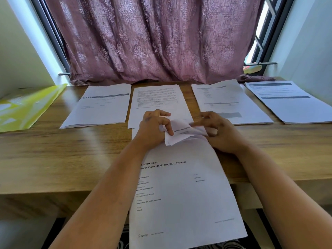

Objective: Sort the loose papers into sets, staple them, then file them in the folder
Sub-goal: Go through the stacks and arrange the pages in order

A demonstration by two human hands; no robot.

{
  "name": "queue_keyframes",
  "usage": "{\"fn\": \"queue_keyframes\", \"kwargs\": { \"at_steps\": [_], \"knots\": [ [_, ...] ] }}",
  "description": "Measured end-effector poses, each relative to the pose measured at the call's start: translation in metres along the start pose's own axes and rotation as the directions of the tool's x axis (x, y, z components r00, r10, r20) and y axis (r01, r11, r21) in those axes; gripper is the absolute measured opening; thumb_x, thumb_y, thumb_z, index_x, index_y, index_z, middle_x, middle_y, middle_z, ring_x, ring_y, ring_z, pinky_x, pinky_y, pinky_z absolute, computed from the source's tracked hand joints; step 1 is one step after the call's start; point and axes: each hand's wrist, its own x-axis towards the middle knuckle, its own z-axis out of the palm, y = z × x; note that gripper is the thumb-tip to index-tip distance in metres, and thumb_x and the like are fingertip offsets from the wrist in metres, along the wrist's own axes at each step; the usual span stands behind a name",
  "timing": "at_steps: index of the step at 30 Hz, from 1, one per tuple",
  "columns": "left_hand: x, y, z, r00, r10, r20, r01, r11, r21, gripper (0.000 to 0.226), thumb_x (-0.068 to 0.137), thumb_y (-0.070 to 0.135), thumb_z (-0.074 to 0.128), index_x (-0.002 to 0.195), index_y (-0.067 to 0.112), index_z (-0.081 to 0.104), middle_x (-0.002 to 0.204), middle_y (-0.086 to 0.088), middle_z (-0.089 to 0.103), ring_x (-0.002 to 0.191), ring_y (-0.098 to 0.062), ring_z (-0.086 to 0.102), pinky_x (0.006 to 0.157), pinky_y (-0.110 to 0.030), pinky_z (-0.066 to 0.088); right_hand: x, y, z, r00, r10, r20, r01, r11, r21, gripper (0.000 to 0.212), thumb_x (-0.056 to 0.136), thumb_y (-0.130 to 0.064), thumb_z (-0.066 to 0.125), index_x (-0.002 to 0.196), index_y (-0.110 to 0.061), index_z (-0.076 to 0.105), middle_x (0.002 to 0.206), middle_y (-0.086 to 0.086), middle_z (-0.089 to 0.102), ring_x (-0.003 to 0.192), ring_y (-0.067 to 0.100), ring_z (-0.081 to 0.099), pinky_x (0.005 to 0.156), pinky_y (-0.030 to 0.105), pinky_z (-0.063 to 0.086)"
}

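Right, landmark is the wooden table [53,155]. Along its far edge I see four paper sets in a row: the sru set [100,106], the middle set [158,97], the third set [228,99] and the far-right set [287,101]. A yellow-green folder [27,106] lies at the table's far-left corner, and a mauve curtain [152,38] hangs behind the far edge, its hem touching the tabletop. The near paper set [181,186] lies at the table's near middle, long axis running away from me, bottom end hanging past the near edge, print reading upright to me. My left hand [152,130] has fingers curled, pinching the set's folded-up top corner; my right hand [219,132] also seems to pinch that corner, but blur hides the fingertips. Both hands cover the near end of the middle set.
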Motion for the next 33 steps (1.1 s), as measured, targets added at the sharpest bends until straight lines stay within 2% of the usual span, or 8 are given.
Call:
{"fn": "queue_keyframes", "kwargs": {
  "at_steps": [3, 7, 15, 19, 22, 25, 29, 33],
  "knots": [
    [0.0, 0.002, -0.002, 1.0, 0.002, 0.014, -0.002, 1.0, 0.006, 0.024, 0.074, 0.012, 0.082, 0.068, 0.027, 0.065, 0.136, 0.006, 0.055, 0.125, -0.019, 0.036, 0.099, -0.03, 0.03, 0.001, 0.0, -0.001, 0.998, 0.018, -0.052, -0.004, 0.967, 0.255, 0.085, 0.076, -0.008, 0.078, 0.14, -0.04, 0.031, 0.125, -0.016, 0.052, 0.109, 0.016, 0.065, 0.09, 0.034, 0.056],
    [0.0, 0.003, -0.002, 1.0, 0.01, 0.027, -0.011, 1.0, 0.012, 0.023, 0.075, 0.015, 0.082, 0.068, 0.029, 0.065, 0.136, 0.006, 0.056, 0.125, -0.02, 0.038, 0.099, -0.03, 0.031, 0.007, 0.001, -0.002, 0.992, 0.103, -0.079, -0.067, 0.928, 0.367, 0.099, 0.077, -0.004, 0.076, 0.139, -0.053, 0.017, 0.142, -0.002, 0.047, 0.11, 0.019, 0.065, 0.095, 0.045, 0.053],
    [0.001, -0.001, 0.001, 0.999, 0.033, 0.007, -0.033, 0.998, -0.053, 0.029, 0.075, 0.009, 0.078, 0.068, 0.032, 0.062, 0.119, 0.01, 0.063, 0.115, -0.014, 0.045, 0.091, -0.025, 0.035, 0.007, 0.001, -0.002, 0.993, 0.112, -0.047, -0.087, 0.924, 0.373, 0.097, 0.079, -0.003, 0.073, 0.138, -0.053, 0.016, 0.137, 0.0, 0.05, 0.11, 0.019, 0.064, 0.096, 0.045, 0.052],
    [0.0, -0.002, 0.001, 0.999, -0.027, -0.022, 0.023, 0.984, -0.176, 0.031, 0.078, 0.004, 0.071, 0.09, 0.023, 0.05, 0.082, 0.01, 0.06, 0.078, -0.006, 0.052, 0.069, -0.022, 0.041, 0.005, -0.001, -0.005, 0.986, 0.162, -0.042, -0.111, 0.82, 0.561, 0.056, 0.09, -0.009, 0.061, 0.137, -0.031, 0.039, 0.123, 0.005, 0.062, 0.105, 0.021, 0.067, 0.096, 0.04, 0.052],
    [-0.001, -0.003, 0.002, 0.998, 0.056, 0.028, -0.053, 0.995, -0.09, 0.03, 0.079, 0.001, 0.068, 0.083, 0.031, 0.062, 0.08, 0.015, 0.057, 0.084, -0.011, 0.046, 0.071, -0.026, 0.038, 0.005, 0.009, -0.005, 0.986, 0.137, -0.091, -0.141, 0.989, -0.037, 0.038, 0.093, -0.027, 0.062, 0.13, -0.024, 0.056, 0.131, 0.002, 0.056, 0.121, 0.021, 0.052, 0.105, 0.039, 0.044],
    [0.0, -0.004, 0.002, 0.998, 0.054, 0.042, -0.051, 0.996, -0.077, 0.025, 0.078, 0.003, 0.072, 0.07, 0.026, 0.07, 0.094, 0.009, 0.059, 0.099, -0.016, 0.044, 0.08, -0.026, 0.04, 0.005, 0.013, -0.004, 0.989, 0.143, 0.046, -0.114, 0.911, -0.395, 0.047, 0.09, -0.04, 0.062, 0.135, -0.028, 0.055, 0.147, -0.004, 0.04, 0.137, 0.022, 0.028, 0.113, 0.042, 0.028],
    [0.001, -0.004, 0.002, 0.999, 0.047, 0.009, -0.047, 0.997, -0.059, 0.025, 0.075, 0.008, 0.08, 0.067, 0.029, 0.069, 0.111, 0.017, 0.053, 0.111, -0.011, 0.035, 0.093, -0.029, 0.034, 0.005, 0.007, -0.005, 0.994, 0.083, 0.066, -0.057, 0.941, -0.334, 0.04, 0.086, -0.039, 0.066, 0.126, -0.033, 0.062, 0.149, -0.006, 0.038, 0.138, 0.02, 0.03, 0.112, 0.043, 0.032],
    [0.001, -0.004, 0.001, 0.999, 0.04, 0.008, -0.04, 0.999, -0.038, 0.018, 0.073, 0.012, 0.082, 0.07, 0.026, 0.071, 0.129, 0.013, 0.053, 0.119, -0.009, 0.03, 0.098, -0.025, 0.024, 0.001, 0.001, -0.003, 1.0, 0.025, 0.016, -0.028, 0.978, 0.205, 0.058, 0.078, -0.013, 0.077, 0.126, -0.033, 0.052, 0.125, -0.005, 0.06, 0.114, 0.017, 0.061, 0.092, 0.032, 0.055]
  ]
}}
